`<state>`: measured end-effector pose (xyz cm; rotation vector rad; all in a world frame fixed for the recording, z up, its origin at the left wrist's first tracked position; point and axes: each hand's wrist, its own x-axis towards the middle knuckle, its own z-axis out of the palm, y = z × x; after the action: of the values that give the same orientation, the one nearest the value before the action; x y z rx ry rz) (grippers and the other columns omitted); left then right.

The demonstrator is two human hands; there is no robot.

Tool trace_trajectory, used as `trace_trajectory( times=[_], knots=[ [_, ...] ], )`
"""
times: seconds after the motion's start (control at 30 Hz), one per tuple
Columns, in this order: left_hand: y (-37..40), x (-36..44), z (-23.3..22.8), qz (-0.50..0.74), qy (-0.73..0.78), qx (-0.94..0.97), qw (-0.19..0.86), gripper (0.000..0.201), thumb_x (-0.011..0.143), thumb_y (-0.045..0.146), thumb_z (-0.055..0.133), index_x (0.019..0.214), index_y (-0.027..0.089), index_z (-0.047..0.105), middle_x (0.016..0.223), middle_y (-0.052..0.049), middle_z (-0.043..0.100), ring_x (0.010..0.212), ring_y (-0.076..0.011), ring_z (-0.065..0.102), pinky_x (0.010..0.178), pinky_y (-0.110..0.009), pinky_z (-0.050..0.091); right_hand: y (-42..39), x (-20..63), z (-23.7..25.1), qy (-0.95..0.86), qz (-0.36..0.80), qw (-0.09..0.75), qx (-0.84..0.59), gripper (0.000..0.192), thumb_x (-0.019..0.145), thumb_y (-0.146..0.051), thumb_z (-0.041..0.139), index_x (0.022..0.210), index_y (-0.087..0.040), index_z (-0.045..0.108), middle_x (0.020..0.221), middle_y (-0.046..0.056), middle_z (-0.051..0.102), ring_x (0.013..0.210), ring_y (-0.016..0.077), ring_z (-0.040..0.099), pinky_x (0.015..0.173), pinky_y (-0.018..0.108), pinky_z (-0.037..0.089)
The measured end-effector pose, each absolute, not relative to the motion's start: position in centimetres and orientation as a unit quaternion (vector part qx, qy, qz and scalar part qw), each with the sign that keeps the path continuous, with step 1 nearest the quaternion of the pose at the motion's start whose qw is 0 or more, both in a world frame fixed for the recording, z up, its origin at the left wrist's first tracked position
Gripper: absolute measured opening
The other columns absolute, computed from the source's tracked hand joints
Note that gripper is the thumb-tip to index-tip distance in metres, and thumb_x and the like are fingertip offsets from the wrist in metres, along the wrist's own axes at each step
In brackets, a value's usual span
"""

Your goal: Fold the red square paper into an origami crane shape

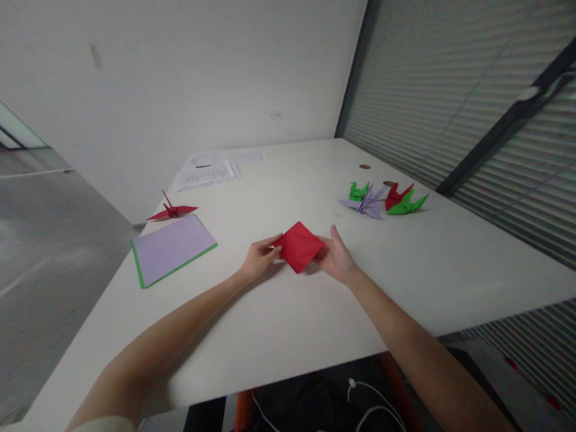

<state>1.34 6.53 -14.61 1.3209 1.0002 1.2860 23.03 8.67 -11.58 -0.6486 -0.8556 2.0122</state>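
A folded red origami paper (299,246), diamond-shaped from here, is held just above the white table (288,324). My left hand (262,257) pinches its left corner between thumb and fingers. At the opposite corner, my right hand (336,257) supports the paper with its fingers behind it, the thumb raised and off the sheet. The right fingertips are hidden behind the red paper, so how firmly they grip does not show.
To the left lie lilac and green paper sheets (175,249), with a red paper crane (172,210) behind them. Printed pages (204,175) rest farther back. On the right stand a lilac crane (366,204), a green crane (407,204) and other folded cranes.
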Motion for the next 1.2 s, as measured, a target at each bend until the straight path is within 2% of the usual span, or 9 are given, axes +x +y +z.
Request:
trace_trajectory(
  times=[0.13,0.27,0.43,0.5,0.6,0.77,0.97,1.1,1.2],
  knots=[
    [5.9,1.6,-14.1,0.507,0.419,0.596,0.461,0.062,0.079,0.049,0.07,0.127,0.011,0.062,0.118,-0.018,0.067,0.089,-0.0234,0.069,0.084,-0.041,0.057,8.0,22.9,-10.8,-0.356,0.831,0.353,-0.243,0.077,0.09,-0.073,0.022,0.108,-0.011,0.066,0.105,0.015,0.072,0.105,0.0257,0.064,0.1,0.043,0.044],
    [5.7,1.4,-14.0,0.501,0.421,0.611,0.446,0.061,0.083,0.051,0.064,0.129,0.01,0.06,0.11,-0.016,0.071,0.08,-0.0198,0.068,0.077,-0.036,0.057,7.7,22.7,-10.2,-0.36,0.835,0.346,-0.232,0.077,0.09,-0.072,0.022,0.108,-0.011,0.066,0.108,0.016,0.071,0.11,0.0264,0.062,0.104,0.046,0.041],
    [5.9,1.1,-14.3,0.494,0.42,0.624,0.436,0.062,0.089,0.055,0.054,0.128,0.008,0.06,0.086,-0.01,0.074,0.065,-0.0146,0.063,0.066,-0.03,0.055,7.6,22.8,-10.4,-0.349,0.83,0.353,-0.255,0.037,0.095,-0.044,0.046,0.106,-0.014,0.066,0.107,0.011,0.072,0.102,0.0216,0.065,0.102,0.041,0.044],
    [5.8,1.1,-14.2,0.492,0.421,0.622,0.44,0.061,0.088,0.056,0.054,0.127,0.009,0.061,0.089,-0.011,0.073,0.066,-0.0147,0.062,0.066,-0.03,0.054,7.6,22.8,-10.6,-0.348,0.827,0.356,-0.263,0.024,0.091,-0.029,0.052,0.103,-0.014,0.066,0.105,0.009,0.073,0.097,0.0205,0.067,0.1,0.04,0.046],
    [5.8,1.0,-14.1,0.487,0.429,0.611,0.454,0.061,0.087,0.056,0.057,0.126,0.01,0.063,0.098,-0.012,0.073,0.069,-0.0154,0.062,0.068,-0.03,0.054,7.6,22.8,-10.9,-0.351,0.828,0.352,-0.259,0.023,0.086,-0.022,0.053,0.103,-0.015,0.066,0.104,0.01,0.074,0.096,0.0225,0.067,0.097,0.044,0.048],
    [5.9,1.1,-14.1,0.481,0.413,0.602,0.486,0.066,0.085,0.059,0.057,0.13,0.009,0.059,0.088,-0.01,0.072,0.066,-0.0146,0.061,0.067,-0.03,0.053,7.8,23.0,-11.0,-0.315,0.833,0.387,-0.238,0.027,0.09,-0.035,0.053,0.105,-0.017,0.065,0.105,0.009,0.073,0.102,0.0222,0.066,0.097,0.039,0.049],
    [5.6,1.1,-13.9,0.486,0.408,0.588,0.502,0.065,0.086,0.059,0.057,0.13,0.012,0.06,0.106,-0.012,0.07,0.079,-0.0175,0.063,0.076,-0.031,0.052,7.4,22.8,-10.6,-0.323,0.856,0.34,-0.218,0.069,0.088,-0.072,0.034,0.104,-0.012,0.066,0.106,0.015,0.072,0.108,0.0257,0.064,0.1,0.043,0.046],
    [5.5,0.9,-13.7,0.489,0.374,0.553,0.561,0.058,0.084,0.055,0.063,0.125,0.013,0.064,0.112,-0.013,0.069,0.089,-0.0206,0.064,0.082,-0.034,0.051,7.1,22.6,-10.5,-0.328,0.865,0.314,-0.212,0.08,0.087,-0.077,0.025,0.107,-0.01,0.065,0.108,0.017,0.071,0.111,0.0267,0.062,0.101,0.045,0.044],
    [5.7,0.8,-13.8,0.497,0.338,0.51,0.616,0.056,0.082,0.05,0.068,0.124,0.014,0.065,0.1,-0.012,0.07,0.079,-0.0176,0.064,0.078,-0.034,0.052,7.1,22.7,-10.6,-0.326,0.863,0.324,-0.207,0.08,0.086,-0.077,0.025,0.109,-0.011,0.065,0.109,0.017,0.071,0.111,0.0268,0.062,0.101,0.046,0.044]
  ],
)
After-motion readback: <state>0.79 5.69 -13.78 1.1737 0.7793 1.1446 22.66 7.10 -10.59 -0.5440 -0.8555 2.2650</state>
